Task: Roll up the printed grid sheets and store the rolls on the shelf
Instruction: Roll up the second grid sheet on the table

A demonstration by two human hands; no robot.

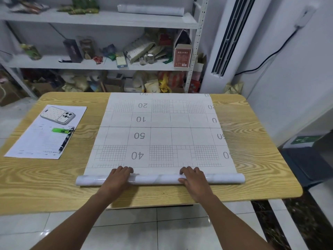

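White printed grid sheet (162, 134) lies on my wood-grain desk (45, 181), its flat part stretching away from me, its glossy rolled near end (158, 179) with long axis running left to right. My left hand (119, 178) and right hand (194, 178) each curl over that roll, gripping it.

Wood-grain table (54, 177) on white tiled floor (162, 231)
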